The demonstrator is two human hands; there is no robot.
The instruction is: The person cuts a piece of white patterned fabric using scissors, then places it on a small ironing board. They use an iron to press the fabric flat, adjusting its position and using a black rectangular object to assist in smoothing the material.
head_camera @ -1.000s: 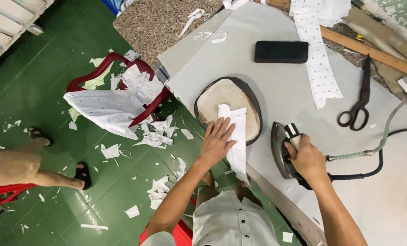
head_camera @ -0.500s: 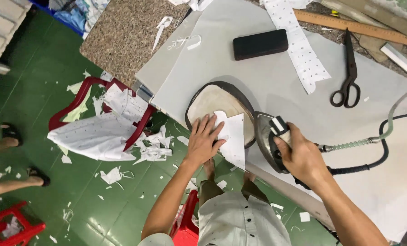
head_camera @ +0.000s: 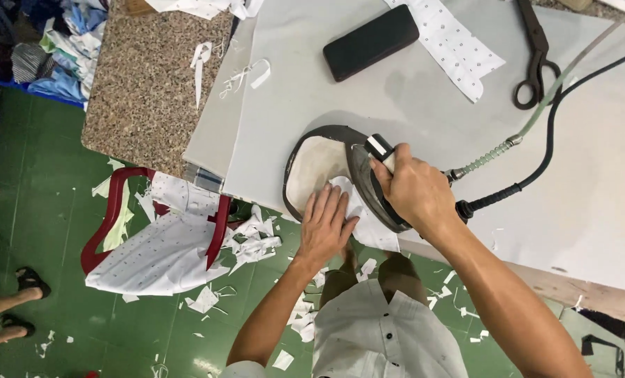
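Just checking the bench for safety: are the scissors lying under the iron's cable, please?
No, the scissors lie on the grey table beside the cable, apart from the iron.

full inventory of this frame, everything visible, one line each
iron: 1, dark, on the pad at the table's near edge
cloth piece: 1, white, on the pad under the iron
pad: 1, beige with dark rim, table's near edge
phone: 1, black, far side of table
scissors: 1, dark, far right of table
dotted strip: 1, white, beside the phone
hose and cord: 2, pale green and black, running right from the iron
table: 1, grey cover
stone slab: 1, speckled brown, left of table
chair: 1, red, on green floor, holding white cloth
scraps: many, white, on floor
left hand: flat on the cloth piece
right hand: gripping the iron
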